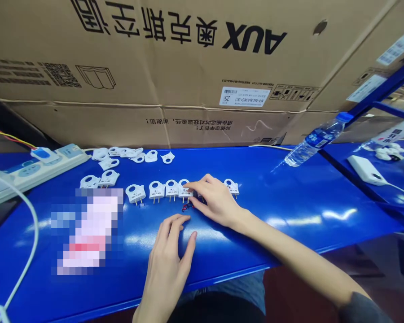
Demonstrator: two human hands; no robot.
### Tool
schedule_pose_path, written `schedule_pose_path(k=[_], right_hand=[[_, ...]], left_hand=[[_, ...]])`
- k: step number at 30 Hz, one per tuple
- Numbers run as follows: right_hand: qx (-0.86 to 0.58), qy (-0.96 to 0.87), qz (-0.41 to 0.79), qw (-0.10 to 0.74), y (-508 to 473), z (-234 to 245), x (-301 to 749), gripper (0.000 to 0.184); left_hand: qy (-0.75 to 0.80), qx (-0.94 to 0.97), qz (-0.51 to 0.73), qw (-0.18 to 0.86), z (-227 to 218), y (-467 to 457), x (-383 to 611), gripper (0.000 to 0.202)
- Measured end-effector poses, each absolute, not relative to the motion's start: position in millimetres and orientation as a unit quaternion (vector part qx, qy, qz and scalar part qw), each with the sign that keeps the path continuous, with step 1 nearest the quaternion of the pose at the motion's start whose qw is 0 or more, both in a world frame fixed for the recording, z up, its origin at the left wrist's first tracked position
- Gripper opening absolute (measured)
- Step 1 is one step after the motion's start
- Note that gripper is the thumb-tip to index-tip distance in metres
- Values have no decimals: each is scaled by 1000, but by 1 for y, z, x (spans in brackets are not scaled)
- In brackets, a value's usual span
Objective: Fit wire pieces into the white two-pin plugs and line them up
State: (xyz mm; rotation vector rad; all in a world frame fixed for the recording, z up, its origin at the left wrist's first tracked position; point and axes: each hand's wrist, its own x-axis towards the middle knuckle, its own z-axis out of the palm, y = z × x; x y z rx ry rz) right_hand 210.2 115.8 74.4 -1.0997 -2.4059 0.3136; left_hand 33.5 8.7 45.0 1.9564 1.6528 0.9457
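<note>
Several white two-pin plugs with ring-shaped handles stand in a row on the blue table [256,206]. My right hand [218,202] reaches over this row, index finger and thumb around one white plug [185,192] whose pins point toward me. Just below that plug lies a small bit of red and black wire [187,207]. Other plugs flank the hand: one white plug [171,190] on its left and another white plug [231,186] on its right; one more is partly hidden under the fingers. Nearer the front edge, my left hand [170,246] holds nothing, thumb and fingers apart.
More white plug pieces [121,153] lie at the back left. A power strip [37,168] with a white cable [33,224] is at the left, beside a blurred-out item [94,229]. A water bottle [314,141] leans at right. A large cardboard box [188,67] stands behind.
</note>
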Motion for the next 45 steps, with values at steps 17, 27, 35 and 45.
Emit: schedule_pose_path(k=[17, 27, 35, 45], right_hand=[[-334, -895, 242, 168, 88, 97, 225, 37], [-374, -879, 192, 226, 95, 95, 229, 24], [-364, -924, 69, 96, 96, 90, 227, 26], [-363, -927, 59, 76, 97, 84, 224, 24]], left_hand=[[606, 684, 368, 173, 45, 11, 27, 15], [581, 698, 380, 176, 46, 10, 25, 9], [578, 703, 370, 189, 48, 5, 27, 10], [560, 733, 339, 184, 45, 2, 27, 11]])
